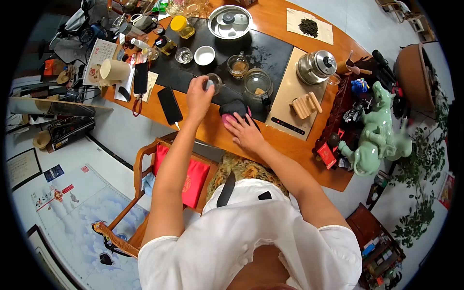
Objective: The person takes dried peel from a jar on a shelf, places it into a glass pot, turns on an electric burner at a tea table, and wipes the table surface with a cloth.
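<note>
Fingers of the left hand (198, 100) pinch a small clear glass cup (215, 87), which pokes out to their right, over the near edge of the black tray (276, 46). I cannot tell which way its long side points. The right hand (249, 136) lies with its fingers a bit apart on a soft black and pink cloth (234, 107). That cloth sits right of the cup and closer to the body, so the right hand is nearer to it.
</note>
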A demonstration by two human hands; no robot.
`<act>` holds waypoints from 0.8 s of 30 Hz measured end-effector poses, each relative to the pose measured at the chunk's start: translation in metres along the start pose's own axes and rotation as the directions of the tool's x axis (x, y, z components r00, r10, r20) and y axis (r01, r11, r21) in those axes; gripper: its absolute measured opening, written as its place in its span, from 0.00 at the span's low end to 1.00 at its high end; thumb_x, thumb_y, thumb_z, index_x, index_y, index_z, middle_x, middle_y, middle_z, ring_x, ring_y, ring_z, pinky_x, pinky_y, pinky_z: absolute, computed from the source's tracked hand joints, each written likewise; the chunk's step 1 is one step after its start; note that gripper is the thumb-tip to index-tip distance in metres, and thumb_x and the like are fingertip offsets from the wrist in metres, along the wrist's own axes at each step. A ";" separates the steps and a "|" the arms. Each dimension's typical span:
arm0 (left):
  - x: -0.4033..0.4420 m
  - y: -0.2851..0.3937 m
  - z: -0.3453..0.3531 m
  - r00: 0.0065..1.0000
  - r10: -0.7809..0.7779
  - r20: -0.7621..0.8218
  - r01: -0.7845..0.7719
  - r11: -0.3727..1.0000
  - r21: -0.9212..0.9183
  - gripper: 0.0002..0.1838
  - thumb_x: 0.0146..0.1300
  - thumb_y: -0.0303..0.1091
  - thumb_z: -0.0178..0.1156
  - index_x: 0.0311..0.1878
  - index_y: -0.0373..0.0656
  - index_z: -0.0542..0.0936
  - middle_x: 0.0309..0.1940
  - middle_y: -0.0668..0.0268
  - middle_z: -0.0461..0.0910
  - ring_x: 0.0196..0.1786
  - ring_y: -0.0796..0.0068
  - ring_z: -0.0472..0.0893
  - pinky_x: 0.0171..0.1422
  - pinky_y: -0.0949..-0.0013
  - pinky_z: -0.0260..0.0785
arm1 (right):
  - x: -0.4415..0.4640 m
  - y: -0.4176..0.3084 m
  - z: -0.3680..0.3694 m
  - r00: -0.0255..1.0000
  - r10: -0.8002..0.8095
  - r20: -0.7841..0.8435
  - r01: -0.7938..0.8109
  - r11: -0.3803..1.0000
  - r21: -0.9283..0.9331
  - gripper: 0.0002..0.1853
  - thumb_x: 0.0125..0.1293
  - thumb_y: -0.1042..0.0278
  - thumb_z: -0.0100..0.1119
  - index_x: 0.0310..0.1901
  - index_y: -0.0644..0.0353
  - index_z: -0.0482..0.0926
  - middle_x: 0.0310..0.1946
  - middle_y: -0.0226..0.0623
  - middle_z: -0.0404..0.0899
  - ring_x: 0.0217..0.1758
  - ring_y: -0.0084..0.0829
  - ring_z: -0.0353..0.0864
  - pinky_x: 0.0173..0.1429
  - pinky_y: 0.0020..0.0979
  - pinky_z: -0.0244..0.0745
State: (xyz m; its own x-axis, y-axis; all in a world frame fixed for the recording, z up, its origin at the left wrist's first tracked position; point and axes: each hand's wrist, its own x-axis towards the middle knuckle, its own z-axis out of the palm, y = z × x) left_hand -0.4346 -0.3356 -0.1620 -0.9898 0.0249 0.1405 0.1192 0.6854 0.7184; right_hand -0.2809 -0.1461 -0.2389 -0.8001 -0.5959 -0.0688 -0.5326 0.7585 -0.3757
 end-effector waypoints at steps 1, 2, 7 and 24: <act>0.003 0.006 0.001 1.000 0.026 0.003 -0.026 1.000 0.000 0.15 0.59 0.31 0.66 0.49 0.39 0.81 0.43 0.57 0.80 0.44 0.56 0.82 0.51 0.61 0.75 | 0.012 0.001 0.000 1.000 0.003 0.007 -0.003 1.000 -0.021 0.38 0.66 0.46 0.60 0.76 0.44 0.63 0.80 0.29 0.52 0.84 0.39 0.44 0.81 0.55 0.43; 0.003 0.011 0.003 1.000 0.026 0.006 -0.026 0.999 -0.028 0.15 0.59 0.31 0.66 0.49 0.40 0.81 0.44 0.57 0.80 0.44 0.57 0.83 0.51 0.60 0.76 | 0.024 0.001 0.000 1.000 0.019 0.023 -0.018 0.999 -0.044 0.37 0.66 0.45 0.60 0.76 0.43 0.63 0.80 0.28 0.52 0.84 0.39 0.43 0.81 0.55 0.44; 0.021 0.055 0.017 0.990 0.137 0.037 -0.134 0.987 -0.086 0.15 0.58 0.32 0.67 0.48 0.40 0.82 0.43 0.60 0.80 0.40 0.61 0.82 0.47 0.63 0.76 | 0.070 0.004 -0.002 0.992 0.099 0.075 -0.099 0.995 -0.007 0.36 0.68 0.42 0.56 0.76 0.42 0.62 0.80 0.27 0.52 0.84 0.39 0.42 0.82 0.56 0.43; 0.076 -0.019 -0.024 0.939 0.232 0.253 -0.193 0.966 -0.170 0.16 0.56 0.30 0.68 0.48 0.41 0.82 0.40 0.62 0.80 0.33 0.66 0.79 0.41 0.65 0.74 | 0.147 -0.016 -0.003 0.948 0.306 -0.082 -0.300 0.951 0.080 0.38 0.63 0.45 0.63 0.74 0.43 0.66 0.79 0.29 0.55 0.83 0.41 0.45 0.80 0.61 0.45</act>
State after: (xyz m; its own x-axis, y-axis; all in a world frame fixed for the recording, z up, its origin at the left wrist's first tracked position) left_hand -0.5103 -0.3643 -0.1483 -0.9219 0.3664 0.1262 0.3193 0.5334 0.7833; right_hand -0.3903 -0.2448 -0.2400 -0.9446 -0.3111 -0.1045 -0.2441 0.8788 -0.4100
